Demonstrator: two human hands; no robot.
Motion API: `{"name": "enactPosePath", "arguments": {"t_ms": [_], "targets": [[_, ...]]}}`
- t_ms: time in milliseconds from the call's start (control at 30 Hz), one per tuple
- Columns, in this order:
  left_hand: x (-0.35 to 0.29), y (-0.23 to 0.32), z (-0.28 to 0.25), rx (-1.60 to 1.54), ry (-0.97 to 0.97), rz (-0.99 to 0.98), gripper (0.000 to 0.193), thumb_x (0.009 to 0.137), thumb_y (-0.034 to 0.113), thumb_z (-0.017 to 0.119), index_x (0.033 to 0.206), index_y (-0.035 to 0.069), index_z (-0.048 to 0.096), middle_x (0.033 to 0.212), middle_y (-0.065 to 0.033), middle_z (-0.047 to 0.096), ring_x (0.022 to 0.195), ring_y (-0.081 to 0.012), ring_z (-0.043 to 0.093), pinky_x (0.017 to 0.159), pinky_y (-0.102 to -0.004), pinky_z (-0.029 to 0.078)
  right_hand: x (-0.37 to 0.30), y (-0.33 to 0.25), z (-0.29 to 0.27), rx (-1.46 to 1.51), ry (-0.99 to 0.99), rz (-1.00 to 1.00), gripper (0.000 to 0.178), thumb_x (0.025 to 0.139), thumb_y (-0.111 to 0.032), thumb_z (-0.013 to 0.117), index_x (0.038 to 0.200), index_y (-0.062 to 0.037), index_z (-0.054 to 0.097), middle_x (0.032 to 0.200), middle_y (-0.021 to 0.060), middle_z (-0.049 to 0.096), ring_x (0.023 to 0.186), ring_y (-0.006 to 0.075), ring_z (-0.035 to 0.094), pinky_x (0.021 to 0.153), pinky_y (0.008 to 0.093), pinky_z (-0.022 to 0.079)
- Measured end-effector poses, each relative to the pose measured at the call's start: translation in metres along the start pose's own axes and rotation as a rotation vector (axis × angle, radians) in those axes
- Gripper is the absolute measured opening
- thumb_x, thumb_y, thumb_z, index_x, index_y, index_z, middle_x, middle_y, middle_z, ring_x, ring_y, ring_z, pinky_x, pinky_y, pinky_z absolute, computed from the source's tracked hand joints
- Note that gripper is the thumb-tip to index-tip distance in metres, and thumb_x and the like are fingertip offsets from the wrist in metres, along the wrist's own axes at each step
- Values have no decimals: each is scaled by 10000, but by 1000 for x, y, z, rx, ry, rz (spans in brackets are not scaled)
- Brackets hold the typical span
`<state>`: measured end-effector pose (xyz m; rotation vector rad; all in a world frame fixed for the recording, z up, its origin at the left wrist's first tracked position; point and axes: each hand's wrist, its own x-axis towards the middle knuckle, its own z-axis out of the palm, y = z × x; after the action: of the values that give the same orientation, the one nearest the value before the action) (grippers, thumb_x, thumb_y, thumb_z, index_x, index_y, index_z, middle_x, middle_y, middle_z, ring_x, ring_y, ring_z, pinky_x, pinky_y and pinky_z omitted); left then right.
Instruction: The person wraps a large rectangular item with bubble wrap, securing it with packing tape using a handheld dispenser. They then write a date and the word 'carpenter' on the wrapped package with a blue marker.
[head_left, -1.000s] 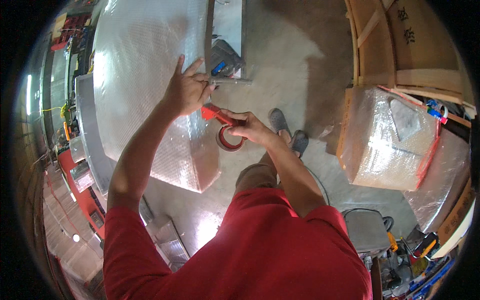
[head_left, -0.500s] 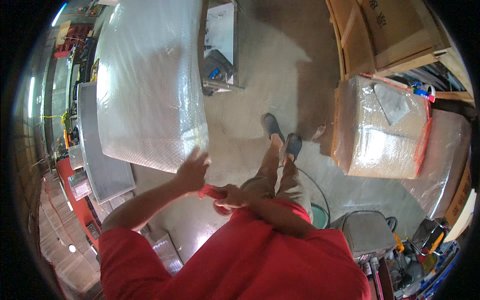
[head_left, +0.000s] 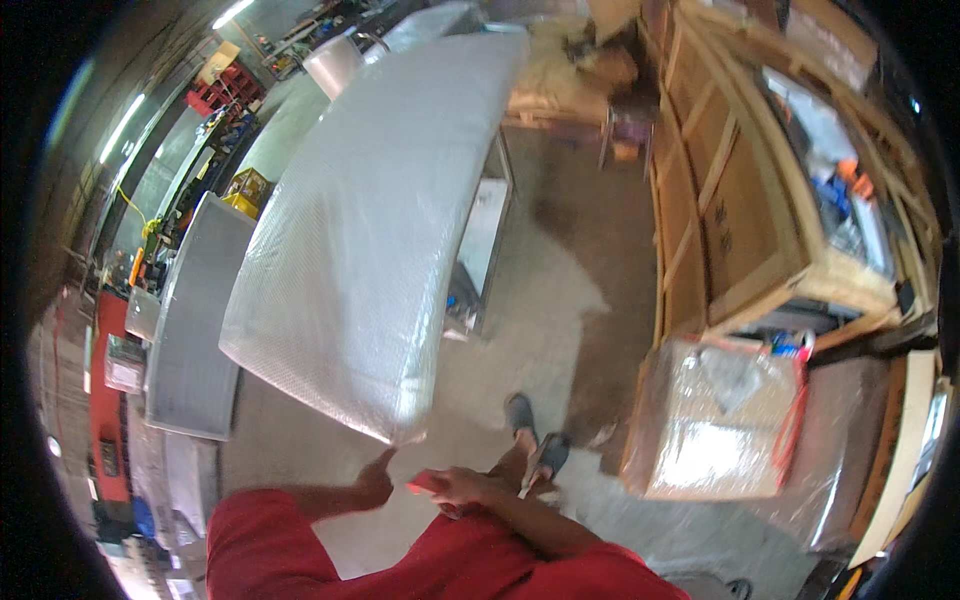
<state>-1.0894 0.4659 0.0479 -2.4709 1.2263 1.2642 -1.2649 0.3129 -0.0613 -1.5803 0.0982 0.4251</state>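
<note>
Here, nearest the body, the right grip (head_left: 458, 487) is clamped on a red tape dispenser (head_left: 424, 481), which pokes out of its fingers toward the left grip. The left grip (head_left: 375, 483) is just beside it, blurred, with fingers reaching up to the near corner of a large bubble-wrapped slab (head_left: 350, 220); whether those fingers pinch that corner or are apart from it, I cannot tell. The slab stretches away ahead of both grips, its surface shiny and smooth. Dark clogs (head_left: 519, 412) stand on the concrete floor (head_left: 570, 360), a little ahead and to the right of the right grip. Well to its right is a plastic-wrapped carton (head_left: 720, 420). Farther out, left of the left grip, leans a grey panel (head_left: 195, 330); ahead and right of the right grip stands a tall wooden crate (head_left: 735, 190). Red bins (head_left: 232, 90) lie farthest, ahead and left.
</note>
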Motion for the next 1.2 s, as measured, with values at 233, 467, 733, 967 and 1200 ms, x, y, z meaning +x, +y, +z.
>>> {"name": "enactPosePath", "arguments": {"t_ms": [233, 467, 733, 967, 1200], "targets": [[58, -32, 11, 383, 292, 196, 533, 906, 546, 544, 1329, 237, 642, 1426, -91, 570, 1327, -386, 497, 1106, -569, 361, -81, 18, -138, 94, 926, 310, 788, 826, -399, 783, 1504, -142, 476, 943, 81, 738, 859, 186, 699, 796, 321, 542], [67, -141, -34, -119, 606, -91, 344, 787, 469, 709, 995, 205, 785, 1141, -93, 718, 1145, -292, 619, 1077, -504, 388, -57, -35, -232, 284, 818, 98, 786, 840, -251, 813, 1515, -78, 449, 1005, 24, 692, 855, 108, 620, 767, 286, 527], [66, -181, -39, -424, 629, -797, 431, 836, 351, 694, 1148, 54, 697, 1216, -173, 674, 1148, -335, 615, 1055, -493, 395, -7, -84, -278, 575, 847, 56, 783, 908, -128, 741, 1577, -103, 333, 1189, 53, 672, 1005, 115, 605, 773, 267, 543], [126, -175, -179, -616, 1581, -614, 462, 993, 119, 518, 1426, -37, 484, 1431, -238, 525, 1305, -338, 522, 1097, -425, 416, 15, -172, -390, -78, 709, 219, 828, 843, -265, 811, 1537, -74, 403, 1337, 72, 608, 1161, 168, 570, 1019, 333, 436], [354, 96, -363, -1370, 595, 9, 660, 997, 576, 521, 1280, -14, 612, 1199, -139, 674, 1069, -239, 645, 928, -374, 480, 42, -187, -566, -132, 421, -157, 861, 809, -253, 843, 1522, -42, 410, 1381, 106, 589, 1128, 165, 613, 983, 326, 483]]}}
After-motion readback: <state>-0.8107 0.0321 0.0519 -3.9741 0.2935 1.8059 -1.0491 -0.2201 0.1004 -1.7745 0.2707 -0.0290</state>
